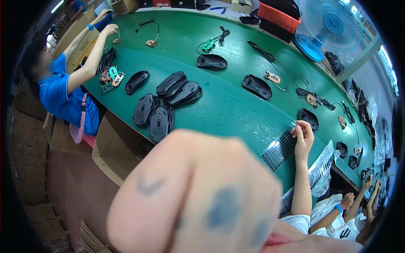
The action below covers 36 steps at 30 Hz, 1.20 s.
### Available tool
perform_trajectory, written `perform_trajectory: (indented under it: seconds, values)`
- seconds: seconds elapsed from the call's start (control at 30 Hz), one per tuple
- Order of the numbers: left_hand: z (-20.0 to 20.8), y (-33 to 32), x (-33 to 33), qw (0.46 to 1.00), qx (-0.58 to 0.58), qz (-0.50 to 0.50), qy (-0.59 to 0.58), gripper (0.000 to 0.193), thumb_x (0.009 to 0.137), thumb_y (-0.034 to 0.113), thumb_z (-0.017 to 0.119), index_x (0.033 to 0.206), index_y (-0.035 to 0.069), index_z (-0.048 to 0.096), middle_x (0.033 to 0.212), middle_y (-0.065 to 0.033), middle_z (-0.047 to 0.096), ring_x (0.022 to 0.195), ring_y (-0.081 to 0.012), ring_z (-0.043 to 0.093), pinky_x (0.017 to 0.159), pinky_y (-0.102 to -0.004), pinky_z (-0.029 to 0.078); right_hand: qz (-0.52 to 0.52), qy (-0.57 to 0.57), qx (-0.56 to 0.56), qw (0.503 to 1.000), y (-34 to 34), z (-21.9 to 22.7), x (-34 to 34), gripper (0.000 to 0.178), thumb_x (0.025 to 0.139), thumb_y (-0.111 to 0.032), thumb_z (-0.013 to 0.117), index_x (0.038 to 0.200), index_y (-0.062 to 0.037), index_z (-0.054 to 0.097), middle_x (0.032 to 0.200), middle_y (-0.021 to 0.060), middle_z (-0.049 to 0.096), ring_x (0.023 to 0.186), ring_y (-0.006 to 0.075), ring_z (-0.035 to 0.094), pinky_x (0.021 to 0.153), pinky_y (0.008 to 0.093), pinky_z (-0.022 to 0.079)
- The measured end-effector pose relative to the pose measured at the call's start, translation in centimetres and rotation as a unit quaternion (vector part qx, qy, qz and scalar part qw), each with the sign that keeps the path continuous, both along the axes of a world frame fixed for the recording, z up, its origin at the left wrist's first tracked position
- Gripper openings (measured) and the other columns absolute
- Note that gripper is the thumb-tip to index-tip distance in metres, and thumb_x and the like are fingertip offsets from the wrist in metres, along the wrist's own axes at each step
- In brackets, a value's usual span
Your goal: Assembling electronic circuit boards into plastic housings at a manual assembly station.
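Very close and blurred, my right hand [219, 198] fills the lower middle of the view, its back toward me. It looks closed, with the thumb side at the left and dark smudges on the skin. Whatever its fingers might hold is hidden, and it covers the near part of the table. My left hand does not show. Just beyond the hand, several black computer mouse shells [162, 122] lie in pairs and stacks. Right of it is a sheet of small dark round pads [280, 148]. Above that sheet, a co-worker's hand [303, 134] pinches a small whitish piece.
Across the green table [228, 107] lie open mouse bottoms [257, 86] and circuit boards with cables [272, 76]. At the left, a co-worker in blue [63, 88] reaches over boards. A cardboard box [116, 147] stands below the edge. A blue fan [331, 25] is at the back.
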<state>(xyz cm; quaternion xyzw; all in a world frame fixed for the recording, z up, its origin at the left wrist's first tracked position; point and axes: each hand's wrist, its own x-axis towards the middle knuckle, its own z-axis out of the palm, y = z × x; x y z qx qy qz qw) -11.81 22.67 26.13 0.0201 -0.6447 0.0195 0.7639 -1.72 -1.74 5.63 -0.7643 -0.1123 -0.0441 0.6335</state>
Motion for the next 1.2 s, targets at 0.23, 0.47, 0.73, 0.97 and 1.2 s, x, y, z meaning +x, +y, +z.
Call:
perform_trajectory:
  seconds: [0.23,0.47,0.73,0.97,1.2]
  values:
    - [-3.7,-6.4,9.4,0.917,0.177,0.264,0.242,0.023,0.071,-0.005,0.039,0.079,0.001,0.06,0.067,-0.0065,0.059,0.055,-0.0127,0.051,0.052,-0.0224,0.042,-0.013,0.006,-0.034,0.999,-0.9,-0.6,-0.2,0.016,0.094,-0.006,0.054,0.108,-0.0026,0.061,0.08,0.0037,0.061,0.07,0.0097,0.055,0.064,0.0196,0.043]
    - [-4.9,-2.2,13.4,0.742,0.358,0.522,0.221,0.02,0.077,0.004,0.044,0.085,0.003,0.063,0.074,-0.0081,0.064,0.055,-0.0125,0.052,0.052,-0.0252,0.042,0.016,0.028,-0.016,0.999,0.0,0.1,0.3,0.018,0.094,-0.008,0.054,0.109,-0.0031,0.062,0.079,0.0033,0.061,0.071,0.0096,0.055,0.065,0.0197,0.043]
    - [-7.3,20.3,13.0,0.005,0.855,0.513,0.074,0.068,0.087,0.059,0.051,0.127,0.004,0.058,0.116,-0.0175,0.066,0.1,-0.0323,0.064,0.089,-0.043,0.051,0.022,0.064,-0.05,0.996,0.9,1.3,-0.4,0.017,0.093,-0.007,0.055,0.108,-0.0027,0.062,0.08,0.0033,0.061,0.072,0.0103,0.057,0.066,0.0201,0.044]
    - [-14.2,29.6,7.2,0.057,0.864,0.44,0.24,0.087,0.079,0.061,0.068,0.142,0.007,0.042,0.128,-0.0203,0.056,0.112,-0.0345,0.057,0.093,-0.0437,0.048,0.03,0.073,-0.055,0.995,1.5,1.3,0.0,0.017,0.092,-0.007,0.055,0.108,-0.0027,0.063,0.08,0.0033,0.062,0.072,0.0104,0.058,0.066,0.0203,0.044]
    - [-13.2,32.5,7.2,0.11,0.826,0.492,0.252,0.083,0.074,0.053,0.078,0.139,0.012,0.046,0.117,-0.0167,0.058,0.101,-0.0296,0.059,0.082,-0.0404,0.051,0.014,0.075,-0.057,0.995,2.0,1.2,0.1,0.017,0.092,-0.007,0.055,0.107,-0.0031,0.063,0.08,0.0028,0.062,0.072,0.0102,0.058,0.065,0.0202,0.043]
